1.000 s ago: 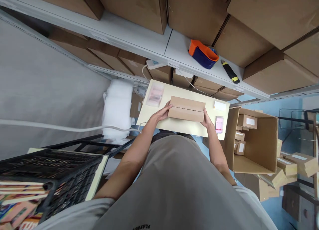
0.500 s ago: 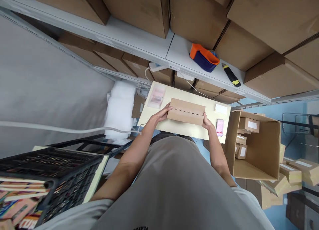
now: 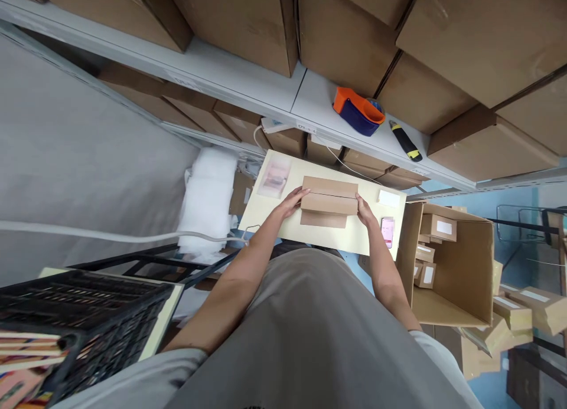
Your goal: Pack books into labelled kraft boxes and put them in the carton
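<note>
Between my two hands is a small brown cardboard box [image 3: 330,203] above a pale yellow tabletop [image 3: 266,211]. A seam runs along its upper face, and a flap hangs out on the side near my body. My left hand [image 3: 292,201] grips the box's left end. At the right end, my right hand [image 3: 365,209] holds it with fingers against the edge. A phone with a lit pink screen [image 3: 387,232] lies right of my right hand, below a white label stack [image 3: 389,198]. A clear plastic packet [image 3: 274,176] lies at the tabletop's left.
An orange and blue tape dispenser [image 3: 358,111] and a black and yellow cutter [image 3: 405,141] rest on the shelf [image 3: 257,87]. An open carton [image 3: 469,267] with small boxes stands right. White wrap [image 3: 208,196] and a black crate [image 3: 119,314] are left.
A flap now shows below the box on the side near my body. The box has turned slightly and looks more level. Both hands still hold its ends.
</note>
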`<state>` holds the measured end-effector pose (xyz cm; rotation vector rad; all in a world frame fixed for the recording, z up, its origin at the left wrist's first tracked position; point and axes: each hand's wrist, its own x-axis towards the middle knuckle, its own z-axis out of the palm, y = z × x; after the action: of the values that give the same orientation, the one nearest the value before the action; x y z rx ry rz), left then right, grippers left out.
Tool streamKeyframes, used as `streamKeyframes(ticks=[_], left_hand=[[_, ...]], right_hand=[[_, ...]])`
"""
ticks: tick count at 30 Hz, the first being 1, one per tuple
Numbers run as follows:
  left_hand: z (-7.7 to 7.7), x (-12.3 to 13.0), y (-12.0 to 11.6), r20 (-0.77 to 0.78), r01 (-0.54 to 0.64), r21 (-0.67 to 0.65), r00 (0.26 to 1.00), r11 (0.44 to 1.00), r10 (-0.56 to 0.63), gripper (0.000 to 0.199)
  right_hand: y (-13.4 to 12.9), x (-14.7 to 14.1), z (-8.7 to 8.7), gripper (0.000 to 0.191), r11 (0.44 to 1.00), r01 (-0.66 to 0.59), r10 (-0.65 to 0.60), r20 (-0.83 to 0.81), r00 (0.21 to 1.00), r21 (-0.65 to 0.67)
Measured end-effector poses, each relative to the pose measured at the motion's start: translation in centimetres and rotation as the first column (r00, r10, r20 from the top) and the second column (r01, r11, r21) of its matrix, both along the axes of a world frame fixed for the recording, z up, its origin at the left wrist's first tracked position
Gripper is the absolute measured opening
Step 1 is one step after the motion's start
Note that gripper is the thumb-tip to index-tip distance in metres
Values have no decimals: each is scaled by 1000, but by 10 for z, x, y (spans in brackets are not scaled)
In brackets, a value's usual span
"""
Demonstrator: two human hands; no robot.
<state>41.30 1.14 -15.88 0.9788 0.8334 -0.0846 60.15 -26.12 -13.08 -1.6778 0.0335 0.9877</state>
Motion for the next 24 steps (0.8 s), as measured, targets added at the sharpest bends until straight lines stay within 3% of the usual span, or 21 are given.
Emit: streamKeyframes(ticks=[3, 6, 9, 12, 14, 18, 21, 24], left_hand=[[-3, -11, -9, -51, -78, 127, 995, 989, 85, 100], [-2, -13, -12, -33, -109, 325, 991, 939, 127, 98], [5, -7, -9, 45, -110, 458, 994, 882, 100, 100], [17, -3, -6, 135, -78, 552, 991, 830, 3, 93], [25, -3, -6, 181, -42, 626, 979, 779, -93, 78], [35, -6, -7, 162, 56, 711, 957, 701, -240, 56], [38, -7, -6, 142, 89, 718, 952, 691, -271, 55], [36, -8, -4, 158, 74, 705, 953, 705, -259, 54]], right_hand=[[-14, -11, -4, 58, 995, 43, -26, 184, 983, -89], [-20, -24, -6, 62, 989, 104, -63, 328, 943, -108], [-14, -38, -5, 63, 982, 147, -84, 417, 905, -119], [-5, -51, 2, 70, 955, 179, -25, 540, 842, -235], [-1, -56, 8, 69, 947, 123, 81, 590, 804, -298], [-2, -53, 17, 66, 962, -120, 250, 605, 756, -247], [-4, -44, 17, 66, 931, -196, 356, 635, 686, -309], [-4, -39, 13, 66, 899, -178, 420, 671, 611, -400]])
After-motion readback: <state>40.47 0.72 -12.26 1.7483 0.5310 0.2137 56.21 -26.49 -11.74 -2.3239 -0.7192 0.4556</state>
